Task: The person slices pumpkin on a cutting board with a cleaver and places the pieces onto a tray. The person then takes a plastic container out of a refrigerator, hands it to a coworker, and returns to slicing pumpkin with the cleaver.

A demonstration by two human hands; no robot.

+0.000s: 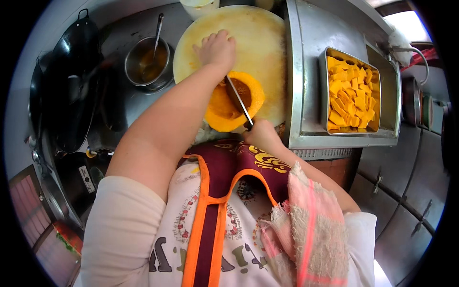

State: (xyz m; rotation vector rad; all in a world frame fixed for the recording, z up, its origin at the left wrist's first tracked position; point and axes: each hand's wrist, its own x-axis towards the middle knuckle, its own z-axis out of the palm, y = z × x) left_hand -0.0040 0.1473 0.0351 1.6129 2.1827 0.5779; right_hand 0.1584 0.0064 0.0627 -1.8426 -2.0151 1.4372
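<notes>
A thick ring-shaped piece of pumpkin with a hollow, stringy middle sits near the front of a round cutting board. My right hand grips the dark handle of a kitchen knife. Its blade slants across the pumpkin's hollow; how deep the edge goes is hidden. Beyond the pumpkin, my left hand is palm down over the board, fingers somewhat apart, with nothing visible in it. My left wrist covers the far end of the blade.
To the right, a metal tray of cut pumpkin chunks stands on a steel surface. Left of the board is a metal pot of liquid with a ladle. Dark woks stand far left; a white tub is behind the board.
</notes>
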